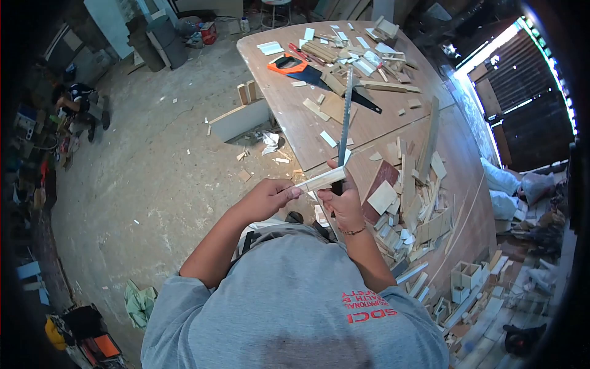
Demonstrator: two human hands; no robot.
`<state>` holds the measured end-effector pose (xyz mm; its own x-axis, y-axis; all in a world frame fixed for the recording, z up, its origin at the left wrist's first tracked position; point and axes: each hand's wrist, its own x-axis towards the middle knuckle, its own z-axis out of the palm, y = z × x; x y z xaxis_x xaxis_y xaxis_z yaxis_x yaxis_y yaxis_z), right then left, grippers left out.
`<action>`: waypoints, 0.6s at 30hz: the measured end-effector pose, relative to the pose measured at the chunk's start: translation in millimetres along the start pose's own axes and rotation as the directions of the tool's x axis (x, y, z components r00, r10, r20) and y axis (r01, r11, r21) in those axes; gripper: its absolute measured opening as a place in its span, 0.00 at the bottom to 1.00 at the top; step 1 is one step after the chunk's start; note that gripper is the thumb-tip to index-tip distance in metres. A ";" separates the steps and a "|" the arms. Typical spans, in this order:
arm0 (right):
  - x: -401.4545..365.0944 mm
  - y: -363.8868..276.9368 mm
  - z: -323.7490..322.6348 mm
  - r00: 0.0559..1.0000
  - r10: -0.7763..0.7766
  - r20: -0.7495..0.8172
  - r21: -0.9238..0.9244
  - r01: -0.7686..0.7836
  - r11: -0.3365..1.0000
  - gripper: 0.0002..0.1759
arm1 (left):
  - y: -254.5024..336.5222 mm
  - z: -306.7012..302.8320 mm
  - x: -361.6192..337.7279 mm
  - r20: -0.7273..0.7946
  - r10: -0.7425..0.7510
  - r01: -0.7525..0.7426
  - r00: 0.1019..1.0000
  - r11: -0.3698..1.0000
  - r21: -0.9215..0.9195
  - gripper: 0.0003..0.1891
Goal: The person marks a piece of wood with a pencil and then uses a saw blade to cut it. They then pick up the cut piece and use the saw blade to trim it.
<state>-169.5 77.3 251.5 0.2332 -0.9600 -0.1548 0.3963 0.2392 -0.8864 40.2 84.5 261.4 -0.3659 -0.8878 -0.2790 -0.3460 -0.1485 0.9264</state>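
My left hand (pixel 274 198) is closed on one end of a short, pale wood strip (pixel 321 181), thumb along its near side. My right hand (pixel 344 205) grips the dark handle of a narrow handsaw, and its toothed blade (pixel 346 117) points up and away from me. The strip's far end overlaps the base of the blade and reaches the right hand's fingers. Both hands are in front of my waist, at the near edge of the wooden table (pixel 279 104).
An orange-and-black handsaw (pixel 287 64) lies on the table among wood offcuts (pixel 329 52). More scraps (pixel 402 197) are heaped to the right. A grey-faced panel (pixel 243 121) stands on the floor left of the table. Another person (pixel 83 104) crouches at the far left.
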 end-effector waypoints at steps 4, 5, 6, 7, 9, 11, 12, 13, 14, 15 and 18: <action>8.2 2.0 23.5 0.999 0.009 0.036 -0.058 -0.007 0.998 0.36 | 4.8 -14.1 -12.7 0.192 -0.185 0.232 0.964 0.937 -0.260 0.27; 8.9 -1.2 30.3 0.999 0.022 0.035 -0.064 -0.020 0.998 0.34 | 5.3 -18.8 -14.6 0.187 -0.186 0.231 0.965 0.938 -0.260 0.27; 10.8 -2.9 35.7 0.999 0.033 0.034 -0.070 -0.030 0.997 0.32 | 5.7 -24.0 -16.3 0.234 -0.204 0.274 0.951 0.907 -0.319 0.27; 13.3 -2.2 39.1 0.999 0.030 0.040 -0.069 -0.027 0.997 0.32 | 5.9 -29.1 -17.4 0.281 -0.219 0.316 0.934 0.872 -0.375 0.26; 17.7 1.5 43.9 0.999 0.036 0.034 -0.090 -0.033 0.995 0.27 | 3.1 -37.3 -18.5 0.265 -0.176 0.271 0.948 0.885 -0.379 0.25; 27.4 8.8 51.7 0.999 0.024 0.027 -0.086 -0.021 0.996 0.25 | -0.5 -50.7 -20.1 0.251 -0.138 0.228 0.958 0.897 -0.378 0.25; 30.2 10.0 54.0 1.000 0.010 0.009 -0.089 -0.009 0.996 0.22 | -1.6 -54.8 -19.5 0.223 -0.154 0.221 0.963 0.922 -0.317 0.24; 32.2 10.4 56.3 1.000 0.007 0.004 -0.085 -0.006 0.996 0.22 | -2.3 -58.6 -18.6 0.198 -0.167 0.215 0.966 0.943 -0.253 0.23; 33.9 9.6 59.1 1.000 0.008 -0.009 -0.060 -0.008 0.998 0.21 | -1.5 -61.4 -18.5 0.205 -0.168 0.217 0.964 0.944 -0.247 0.23; 36.3 8.6 61.5 1.000 0.006 -0.024 -0.034 -0.007 0.999 0.20 | 1.0 -64.1 -18.3 0.133 -0.192 0.210 0.972 0.967 -0.143 0.22; 41.6 7.4 63.8 0.994 -0.015 -0.109 0.058 0.021 0.998 0.18 | 6.3 -72.0 -15.2 0.017 -0.180 0.178 0.984 0.982 0.054 0.21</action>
<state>-100.2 48.4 266.3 0.1291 -0.9735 -0.1886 0.4522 0.2270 -0.8626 105.8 65.7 289.7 -0.3128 -0.8390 -0.4452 -0.4521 -0.2807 0.8466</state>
